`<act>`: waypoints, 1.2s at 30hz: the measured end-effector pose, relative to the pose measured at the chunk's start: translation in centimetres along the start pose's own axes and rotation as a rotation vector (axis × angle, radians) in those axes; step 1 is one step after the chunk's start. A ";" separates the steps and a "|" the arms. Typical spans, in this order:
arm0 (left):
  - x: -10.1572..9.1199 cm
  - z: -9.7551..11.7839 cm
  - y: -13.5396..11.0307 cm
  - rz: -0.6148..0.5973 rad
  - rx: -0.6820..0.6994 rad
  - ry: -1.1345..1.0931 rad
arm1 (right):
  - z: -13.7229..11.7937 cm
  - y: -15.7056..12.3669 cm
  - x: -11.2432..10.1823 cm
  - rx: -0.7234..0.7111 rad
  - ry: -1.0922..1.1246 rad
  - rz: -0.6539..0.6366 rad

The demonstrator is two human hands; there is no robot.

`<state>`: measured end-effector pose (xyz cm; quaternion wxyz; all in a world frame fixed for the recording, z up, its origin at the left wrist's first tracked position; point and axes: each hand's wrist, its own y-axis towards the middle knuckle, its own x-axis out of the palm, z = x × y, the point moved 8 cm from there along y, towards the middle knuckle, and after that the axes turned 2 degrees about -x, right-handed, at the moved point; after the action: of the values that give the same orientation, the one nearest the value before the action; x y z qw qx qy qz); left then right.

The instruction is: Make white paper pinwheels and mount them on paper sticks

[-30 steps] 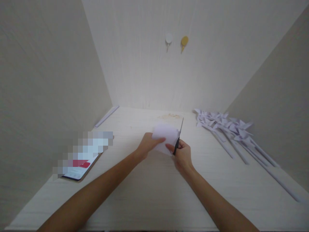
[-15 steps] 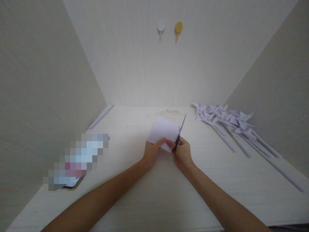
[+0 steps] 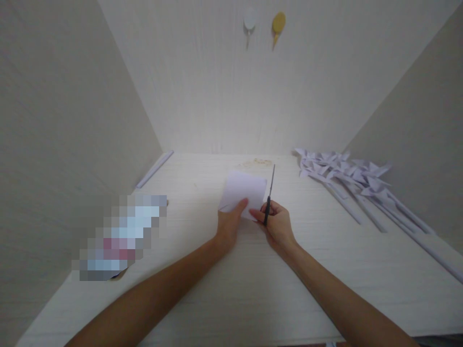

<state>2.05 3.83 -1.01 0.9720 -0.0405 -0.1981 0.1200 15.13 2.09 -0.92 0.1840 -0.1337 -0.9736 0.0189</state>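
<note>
A white square sheet of paper (image 3: 238, 188) is gripped by my left hand (image 3: 230, 222), the thumb lying across its lower part. Dark-handled scissors (image 3: 268, 209) are in my right hand (image 3: 278, 222), their narrow blades pointing up and away beside the paper's right edge. The thumb of my right hand also reaches onto the paper's lower right corner. The blades look closed and stand slightly apart from the sheet. My left hand's other fingers are hidden under the paper.
Several white paper pinwheels on rolled paper sticks (image 3: 347, 176) lie at the right. A rolled paper stick (image 3: 155, 169) rests along the left wall. A phone with a blurred-out screen (image 3: 125, 236) lies on the left. Two hooks, white (image 3: 249, 21) and yellow (image 3: 278, 23), are on the back wall.
The scissors have come away from the paper's right edge and turned more upright. The paper has turned slightly in my left hand. The whole view has shifted a little.
</note>
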 end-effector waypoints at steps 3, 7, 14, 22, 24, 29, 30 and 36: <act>0.1 0.1 0.0 -0.021 0.024 0.029 | 0.1 0.0 -0.2 0.017 0.012 0.015; 1.0 0.7 -0.5 -0.120 0.080 0.087 | 0.3 0.1 -0.2 0.047 0.044 -0.006; 0.5 0.8 -0.4 -0.079 0.072 0.130 | 0.3 0.2 0.1 0.079 0.067 -0.021; -0.5 1.0 0.6 -0.008 0.104 0.087 | 0.0 0.0 0.4 0.129 0.106 -0.060; -0.5 1.0 0.6 0.000 0.098 0.089 | -0.1 0.1 0.5 0.111 0.082 -0.089; -0.5 1.0 0.5 0.015 0.066 0.132 | 0.0 0.2 0.4 0.011 -0.018 -0.141; -0.5 1.0 0.5 0.018 0.052 0.146 | 0.1 0.2 0.4 0.001 -0.032 -0.140; -0.4 1.3 0.3 0.013 0.054 0.180 | 0.0 0.3 0.1 -0.024 -0.063 -0.101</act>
<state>1.16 4.10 -0.03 0.9857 -0.0262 -0.1065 0.1276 15.11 2.35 -0.94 0.1523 -0.0860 -0.9846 0.0020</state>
